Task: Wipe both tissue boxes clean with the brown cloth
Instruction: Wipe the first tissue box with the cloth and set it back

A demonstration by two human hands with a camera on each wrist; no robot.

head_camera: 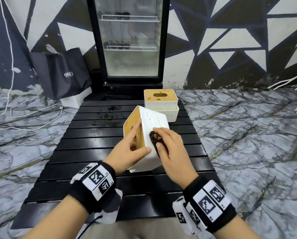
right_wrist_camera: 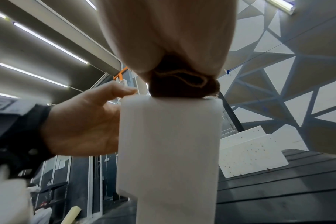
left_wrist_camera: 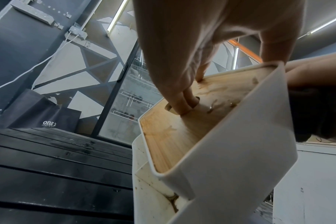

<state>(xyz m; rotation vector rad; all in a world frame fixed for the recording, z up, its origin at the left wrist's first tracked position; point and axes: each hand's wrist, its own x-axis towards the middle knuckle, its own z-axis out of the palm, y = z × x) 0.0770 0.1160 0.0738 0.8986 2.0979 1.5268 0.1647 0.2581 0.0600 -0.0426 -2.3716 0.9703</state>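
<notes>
Far left: dark fabric tote bag with white lettering [head_camera: 63, 73] stands on the marble-patterned floor beside the black-framed glass-door fridge [head_camera: 128, 40].

Centre: black slatted table [head_camera: 92, 144].

Left hand [head_camera: 127, 150] grips the near white plastic tissue box with wooden lid [head_camera: 154, 121]. The box is tipped on its side, lid facing left, one edge resting on the slats. Index finger lies extended across the lid; in the left wrist view two fingers [left_wrist_camera: 186, 104] curl into the lid's oval slot; thumb presses the white wall.

Right hand [head_camera: 172, 149] is curled round the bunched brown cloth [head_camera: 155, 138], pressing it against the box's upturned white side wall.

Behind, to the right: second white tissue box with stained wooden lid [head_camera: 159, 100], upright, at the table's far edge, just beside the tipped box; contact cannot be determined.
</notes>
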